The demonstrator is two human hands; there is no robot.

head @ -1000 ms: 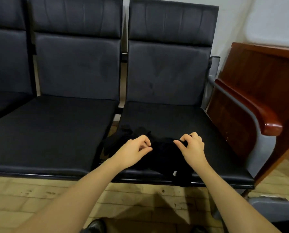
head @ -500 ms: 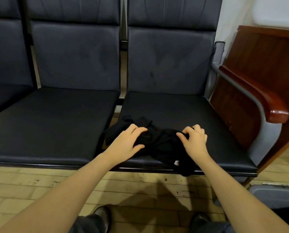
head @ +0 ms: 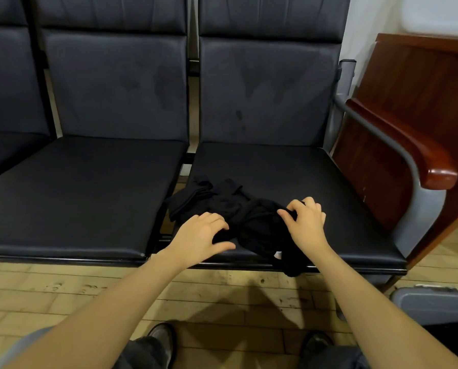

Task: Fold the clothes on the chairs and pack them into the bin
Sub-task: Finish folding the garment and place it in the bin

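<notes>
A crumpled black garment [head: 238, 211] lies bunched on the front of the right chair seat [head: 289, 171], with one end hanging over the seat's front edge. My left hand [head: 201, 237] rests on its left part, fingers curled down into the cloth and thumb spread out on the seat. My right hand [head: 306, 222] pinches a fold of the black cloth between thumb and fingers. A grey bin [head: 435, 304] shows at the lower right on the floor; its inside is hidden.
Two more dark padded seats [head: 76, 193] stand in a row to the left. A wooden armrest [head: 419, 153] and a brown wooden panel [head: 414, 83] flank the right chair. Below are tan floor tiles, my shoes and knees.
The view has tilted down and come closer. My left hand let go of its pinch, spread over the cloth and moved slightly left. My right hand keeps its hold on the fold.
</notes>
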